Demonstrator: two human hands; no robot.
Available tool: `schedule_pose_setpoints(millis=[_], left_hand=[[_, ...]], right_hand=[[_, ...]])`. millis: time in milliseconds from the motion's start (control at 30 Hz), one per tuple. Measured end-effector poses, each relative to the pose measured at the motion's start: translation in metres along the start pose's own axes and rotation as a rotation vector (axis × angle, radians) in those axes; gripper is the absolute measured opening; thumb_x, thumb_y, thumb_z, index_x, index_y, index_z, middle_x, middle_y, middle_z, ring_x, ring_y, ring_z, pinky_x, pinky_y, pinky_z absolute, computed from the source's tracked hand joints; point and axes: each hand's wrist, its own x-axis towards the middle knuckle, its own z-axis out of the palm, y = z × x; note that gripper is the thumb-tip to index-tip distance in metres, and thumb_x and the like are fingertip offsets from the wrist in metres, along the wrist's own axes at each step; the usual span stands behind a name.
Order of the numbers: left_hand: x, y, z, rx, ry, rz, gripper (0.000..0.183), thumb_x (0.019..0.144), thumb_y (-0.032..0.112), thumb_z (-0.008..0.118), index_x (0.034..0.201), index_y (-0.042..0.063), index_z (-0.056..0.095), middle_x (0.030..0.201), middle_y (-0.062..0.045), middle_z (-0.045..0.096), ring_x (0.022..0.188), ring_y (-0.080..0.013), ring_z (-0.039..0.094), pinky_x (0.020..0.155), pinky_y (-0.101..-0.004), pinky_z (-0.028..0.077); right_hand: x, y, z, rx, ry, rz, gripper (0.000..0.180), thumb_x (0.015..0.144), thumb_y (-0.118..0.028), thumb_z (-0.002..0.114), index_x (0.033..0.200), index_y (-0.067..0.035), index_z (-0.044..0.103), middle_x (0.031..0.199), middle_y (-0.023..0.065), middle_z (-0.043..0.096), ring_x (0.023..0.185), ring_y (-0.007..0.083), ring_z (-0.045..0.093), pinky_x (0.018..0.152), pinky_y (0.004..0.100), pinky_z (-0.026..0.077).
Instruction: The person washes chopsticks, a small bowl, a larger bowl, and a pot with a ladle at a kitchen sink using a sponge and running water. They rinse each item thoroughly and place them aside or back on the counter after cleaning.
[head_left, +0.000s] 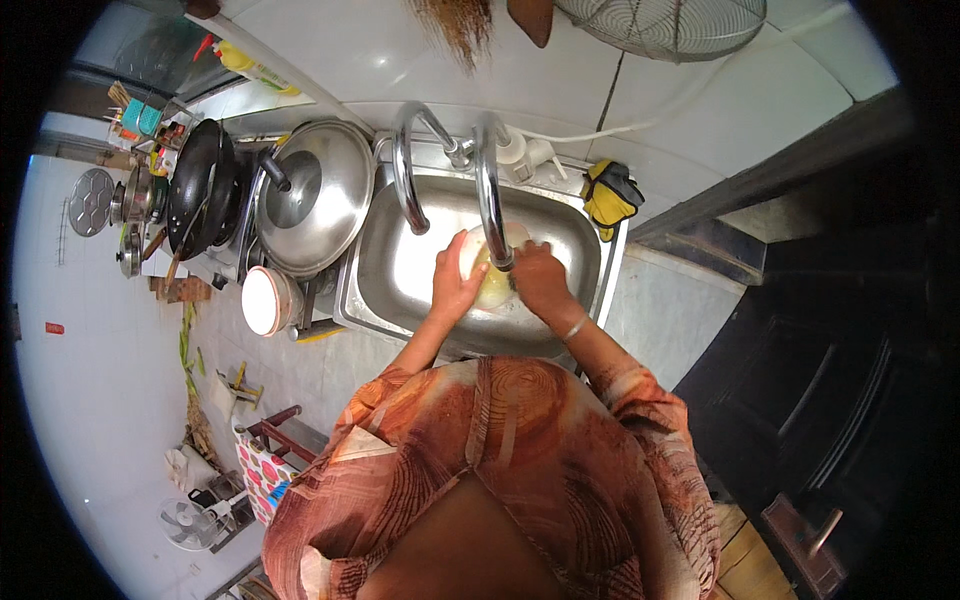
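A pale round bowl (472, 246) is tilted in the stainless steel sink (394, 262), with a yellowish, wet-looking patch on its inside. My left hand (452, 279) grips the bowl's left side, thumb over the rim. At the bowl's right side is my right hand (543, 283), its fingers curled and slightly blurred. Something dark shows beneath those fingers, too small to name. Over the bowl hangs a chrome faucet spout (489, 187), hiding part of it. A second curved spout (403, 165) arches over the sink's left half.
A large domed steel lid (337, 199) and a white-topped container (260, 301) stand left of the sink. Beyond sits a black wok (196, 191). A yellow-and-grey cloth or glove (611, 196) lies at the right rear corner. A white pump bottle (514, 154) stands behind the spout.
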Motion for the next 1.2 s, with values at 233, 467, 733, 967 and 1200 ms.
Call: schedule_pose_setpoints(millis=[233,467,733,967,1200], left_hand=[[0.004,0.052,-0.015,0.547,-0.118,0.277,0.064,0.071,0.027,0.065,0.128,0.011,0.042,0.106,-0.021,0.051,0.102,-0.0380,0.046,0.082,-0.0439,0.045],[0.006,0.051,-0.008,0.518,-0.135,0.340,0.068,0.062,0.024,0.073,0.122,0.013,0.043,0.112,-0.026,0.042,0.106,-0.0407,0.043,0.081,-0.0419,0.047],[0.008,0.030,-0.007,0.213,-0.244,0.065,0.050,0.073,0.017,0.059,0.119,0.006,0.045,0.109,-0.021,0.051,0.104,-0.0378,0.047,0.090,-0.0408,0.040],[0.008,0.039,-0.025,0.173,-0.354,0.097,0.061,0.069,0.010,0.053,0.128,0.008,0.036,0.106,-0.025,0.048,0.101,-0.0399,0.047,0.088,-0.0414,0.040],[0.004,0.029,-0.031,-0.094,-0.103,0.095,0.068,0.066,0.006,0.056,0.130,0.010,0.035,0.112,-0.021,0.045,0.106,-0.0370,0.045,0.093,-0.0399,0.037]], right_hand=[[-0.019,0.027,-0.029,0.472,0.531,0.193,0.030,0.061,0.001,0.071,0.076,-0.003,0.046,0.088,0.0139,0.052,0.078,0.0312,0.053,0.065,0.0367,0.043],[-0.016,0.019,-0.035,0.644,0.389,0.061,0.023,0.067,-0.001,0.068,0.082,-0.005,0.051,0.107,0.0158,0.056,0.096,0.0330,0.054,0.081,0.0355,0.043],[0.001,-0.022,-0.046,0.503,0.088,-0.184,0.034,0.072,0.002,0.055,0.105,-0.007,0.055,0.114,0.0124,0.049,0.107,0.0321,0.046,0.088,0.0396,0.041],[0.013,-0.020,-0.030,0.296,0.107,-0.138,0.028,0.072,-0.009,0.060,0.100,-0.010,0.058,0.107,0.0130,0.054,0.092,0.0319,0.055,0.074,0.0379,0.047],[0.018,0.041,0.010,1.021,-0.396,0.645,0.020,0.079,-0.024,0.064,0.083,-0.005,0.063,0.071,0.0065,0.062,0.076,0.0223,0.063,0.056,0.0348,0.051]])
